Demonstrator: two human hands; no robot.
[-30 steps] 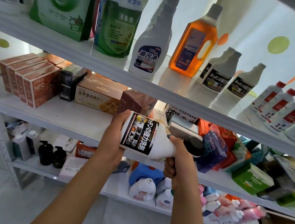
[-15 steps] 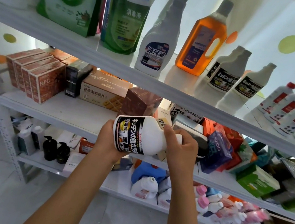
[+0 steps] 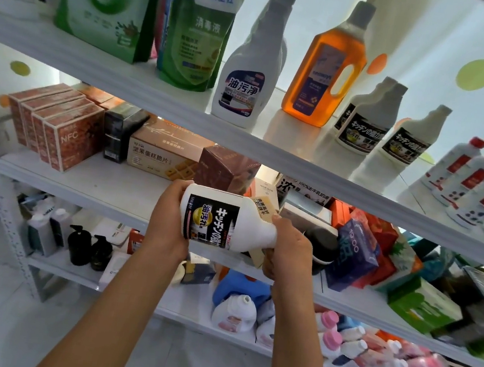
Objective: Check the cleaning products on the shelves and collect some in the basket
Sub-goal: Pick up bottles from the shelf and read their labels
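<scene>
I hold a white cleaner bottle with a black label (image 3: pixel 223 219) on its side in front of the middle shelf. My left hand (image 3: pixel 166 222) grips its base end. My right hand (image 3: pixel 288 252) grips its neck end, and the cap is hidden behind the fingers. On the top shelf (image 3: pixel 182 109) stand matching black-label bottles (image 3: pixel 363 129), a white spray bottle with a blue label (image 3: pixel 244 90), an orange bottle (image 3: pixel 325 70) and white bottles with red caps (image 3: pixel 477 179). No basket is in view.
Green refill pouches (image 3: pixel 200 31) stand at the top left. Boxes (image 3: pixel 64 133) and packets fill the middle shelf (image 3: pixel 103 185). The bottom shelf carries black pump bottles (image 3: pixel 88 247), white jugs (image 3: pixel 235 313) and pink-capped bottles (image 3: pixel 337 336). Tiled floor lies below.
I have turned the bottle in my hands so another side of the label faces me, and my right hand has shifted along its neck. The view moved slightly closer to the shelves.
</scene>
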